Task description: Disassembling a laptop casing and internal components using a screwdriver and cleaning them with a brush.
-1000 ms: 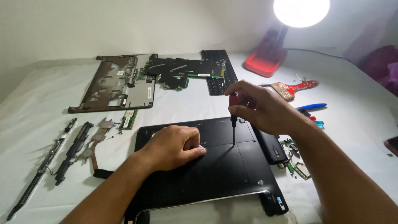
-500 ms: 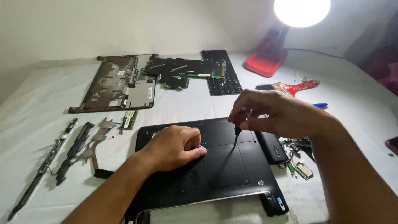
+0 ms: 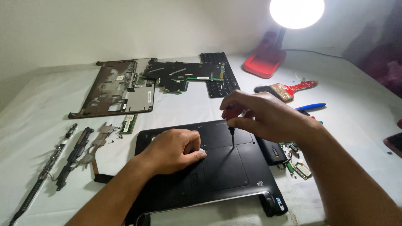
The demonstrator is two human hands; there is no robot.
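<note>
Both hands work at frame centre: our left hand [image 3: 173, 150] rests curled, knuckles up, on the black laptop base [image 3: 217, 175] and grips nothing we can see, while our right hand [image 3: 261, 115] pinches a red-handled screwdriver [image 3: 231, 127], tip down on the base (lower centre). Upper left lie a bare frame [image 3: 115, 90] and circuit board [image 3: 180, 75].

The right hand [image 3: 268, 115] has moved a little to the left since a second ago. The screwdriver [image 3: 231, 133] it grips now stands more upright, and its tip has shifted left on the black laptop base [image 3: 226, 167]. The blue pen [image 3: 312, 106] shows more.
</note>
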